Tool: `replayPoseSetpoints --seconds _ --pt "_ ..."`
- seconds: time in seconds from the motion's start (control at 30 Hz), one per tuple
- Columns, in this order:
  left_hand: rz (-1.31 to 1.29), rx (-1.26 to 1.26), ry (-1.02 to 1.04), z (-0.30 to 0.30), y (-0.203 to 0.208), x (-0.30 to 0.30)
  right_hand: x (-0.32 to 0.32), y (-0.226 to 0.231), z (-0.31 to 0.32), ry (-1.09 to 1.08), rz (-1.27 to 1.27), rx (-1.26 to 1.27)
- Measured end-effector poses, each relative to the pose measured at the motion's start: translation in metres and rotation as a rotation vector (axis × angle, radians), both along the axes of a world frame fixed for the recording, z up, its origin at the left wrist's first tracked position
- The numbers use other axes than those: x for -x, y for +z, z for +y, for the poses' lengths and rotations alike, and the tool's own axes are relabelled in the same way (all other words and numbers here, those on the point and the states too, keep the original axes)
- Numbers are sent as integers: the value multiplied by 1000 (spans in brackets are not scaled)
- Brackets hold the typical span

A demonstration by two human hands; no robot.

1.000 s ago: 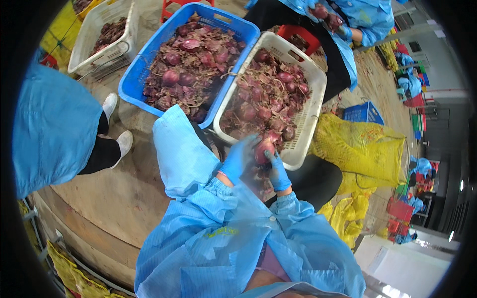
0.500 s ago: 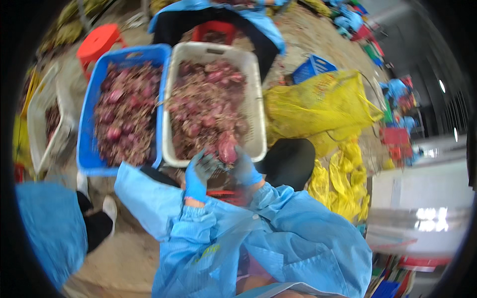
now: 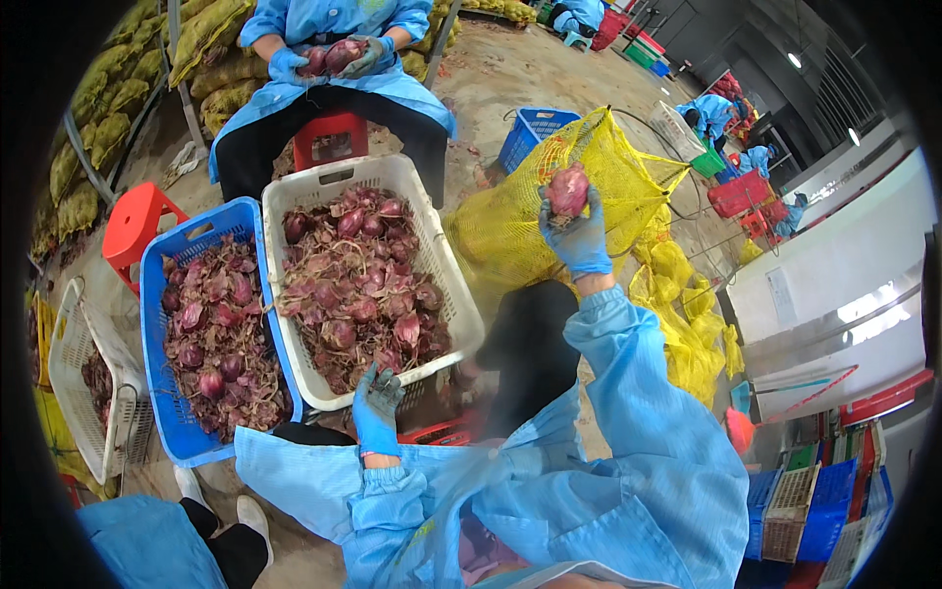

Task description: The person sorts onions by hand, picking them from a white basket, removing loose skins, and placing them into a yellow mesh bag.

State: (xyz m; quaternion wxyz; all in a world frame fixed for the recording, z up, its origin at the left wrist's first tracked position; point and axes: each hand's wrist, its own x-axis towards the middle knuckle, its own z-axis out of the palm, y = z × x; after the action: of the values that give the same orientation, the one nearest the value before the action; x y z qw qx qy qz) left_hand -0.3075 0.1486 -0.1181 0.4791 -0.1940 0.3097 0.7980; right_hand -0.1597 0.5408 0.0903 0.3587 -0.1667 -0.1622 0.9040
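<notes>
My right hand (image 3: 579,239), in a blue glove, is raised to the right and grips a red onion (image 3: 567,189) in front of a yellow mesh sack (image 3: 510,216). At the near rim of the white crate (image 3: 461,339), my left hand (image 3: 377,407) has its fingers loosely bent and apart, with no onion seen in it. Red onions (image 3: 339,334) with dry skins and roots fill much of that crate. A blue crate (image 3: 162,393) on its left holds more onions (image 3: 211,383) and loose skins.
Across the white crate, a co-worker's gloved hands (image 3: 334,61) hold onions. Red stools (image 3: 137,231) and another white crate (image 3: 74,353) stand to the left. A small blue basket (image 3: 530,128) stands behind the sack; empty yellow sacks (image 3: 682,339) lie to the right.
My right hand has moved from the near edge of the white crate up and right with the onion. The left hand stays near the rim, now apart from it. The view has shifted.
</notes>
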Motion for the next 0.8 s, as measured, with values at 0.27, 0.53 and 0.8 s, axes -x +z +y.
replayPoseSetpoints --seconds 0.27,0.53,0.8 --pt "51 13 -33 -6 -11 -2 -22 15 86 -332 -505 -372" --pt "51 54 -59 -7 -34 -1 -21 -9 173 -583 -843 -493" --pt "83 67 -101 -11 -35 -1 -23 -62 170 -376 -827 -58"
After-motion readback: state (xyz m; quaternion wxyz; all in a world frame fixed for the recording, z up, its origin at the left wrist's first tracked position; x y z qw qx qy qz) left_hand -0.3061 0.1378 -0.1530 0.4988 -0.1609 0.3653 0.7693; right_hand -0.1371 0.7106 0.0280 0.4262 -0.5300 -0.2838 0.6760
